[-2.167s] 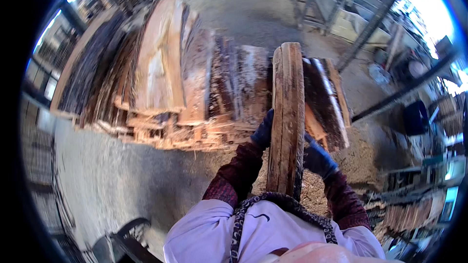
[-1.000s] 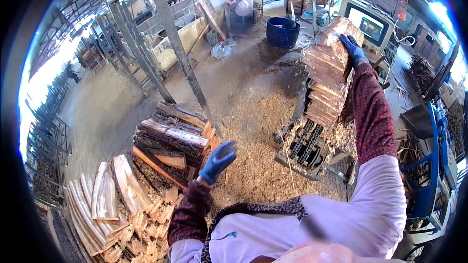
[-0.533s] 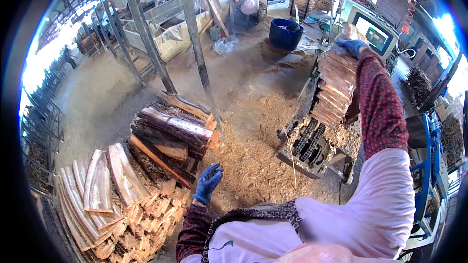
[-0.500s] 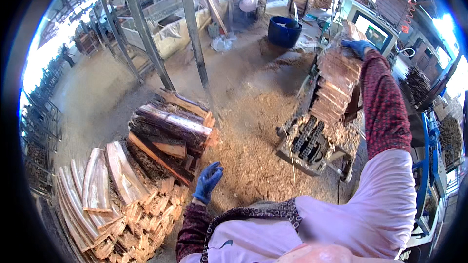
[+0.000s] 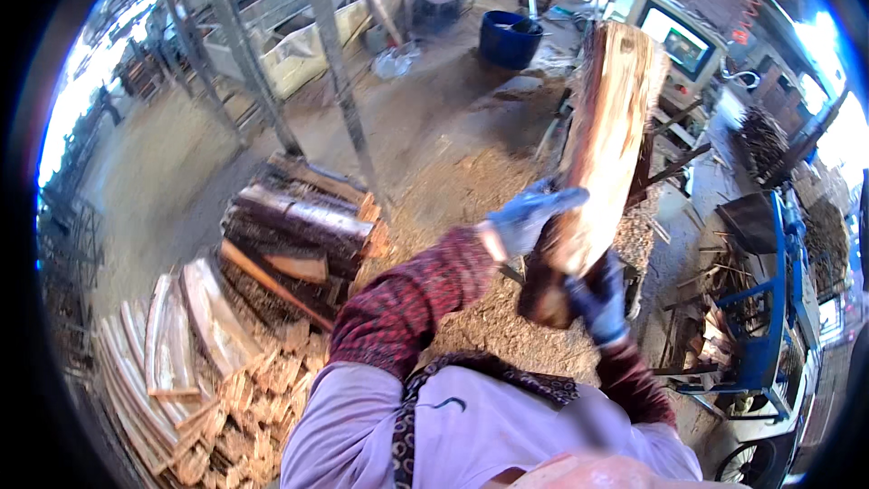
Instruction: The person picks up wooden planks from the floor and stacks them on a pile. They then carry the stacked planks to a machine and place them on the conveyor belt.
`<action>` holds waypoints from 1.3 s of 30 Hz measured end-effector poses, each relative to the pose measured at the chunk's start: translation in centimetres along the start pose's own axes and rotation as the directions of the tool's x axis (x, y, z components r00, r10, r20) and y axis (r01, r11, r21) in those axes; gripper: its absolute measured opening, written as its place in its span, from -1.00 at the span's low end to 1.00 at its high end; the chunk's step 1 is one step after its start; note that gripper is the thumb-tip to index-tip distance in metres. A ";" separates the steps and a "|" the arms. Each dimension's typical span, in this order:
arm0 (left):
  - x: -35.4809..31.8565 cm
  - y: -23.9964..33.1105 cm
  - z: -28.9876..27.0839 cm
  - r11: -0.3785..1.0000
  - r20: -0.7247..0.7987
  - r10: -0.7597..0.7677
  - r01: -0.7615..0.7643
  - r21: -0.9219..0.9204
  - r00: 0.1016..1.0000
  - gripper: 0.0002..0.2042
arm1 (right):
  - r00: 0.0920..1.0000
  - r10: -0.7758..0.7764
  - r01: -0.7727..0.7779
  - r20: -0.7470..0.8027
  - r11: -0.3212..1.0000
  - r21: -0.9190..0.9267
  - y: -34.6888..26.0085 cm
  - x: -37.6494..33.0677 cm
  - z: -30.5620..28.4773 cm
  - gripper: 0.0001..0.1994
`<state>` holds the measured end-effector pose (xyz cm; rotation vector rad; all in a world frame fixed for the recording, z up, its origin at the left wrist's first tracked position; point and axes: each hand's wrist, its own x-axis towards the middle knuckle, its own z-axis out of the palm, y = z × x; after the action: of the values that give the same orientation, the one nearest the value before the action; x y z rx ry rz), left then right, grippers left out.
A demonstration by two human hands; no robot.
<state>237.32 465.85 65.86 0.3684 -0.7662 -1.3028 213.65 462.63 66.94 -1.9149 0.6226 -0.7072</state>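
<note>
A split log (image 5: pixel 608 140) with a pale, streaked face slants away from me over the machine on the right. My right hand (image 5: pixel 600 301), in a blue glove, is closed around its near end. At the log's left edge, my left hand (image 5: pixel 529 215), also gloved in blue, grips the wood, some fingers stretched along it and others hidden. Dark bark shows at the lower end beside my right hand. Motion blurs the log and both hands.
A stack of split logs (image 5: pixel 303 222) lies to the left, with curved pale slabs (image 5: pixel 213 317) in front. Sawdust (image 5: pixel 462 181) covers the floor. A dark blue tub (image 5: pixel 510 41), a machine with a screen (image 5: pixel 674 41) and a blue metal frame (image 5: pixel 769 308) stand around.
My right hand has come back from the machine's far end to the log's near end. My left hand has moved right onto the log. The log now covers the stacked boards.
</note>
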 end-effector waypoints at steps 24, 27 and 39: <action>-64.4 16.5 1.9 -0.177 0.000 0.983 0.959 0.220 0.182 -0.58 | 0.636 -0.250 0.702 0.730 0.580 -0.412 5.1 19.1 61.7 -0.30; -71.4 22.3 6.2 -0.226 0.090 0.971 0.973 0.041 0.222 -0.57 | 0.356 -0.617 0.932 0.702 0.295 -0.213 2.3 13.5 68.7 -0.25; -78.9 32.2 -7.2 -0.256 -0.540 0.797 0.658 -0.708 -0.271 -0.09 | 0.227 0.241 -0.604 0.944 0.795 -0.058 -4.4 -12.0 88.8 -0.09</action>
<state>259.98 547.90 58.01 -2.6009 -0.5158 0.0579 268.15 526.82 35.94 -1.3588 0.2129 0.6788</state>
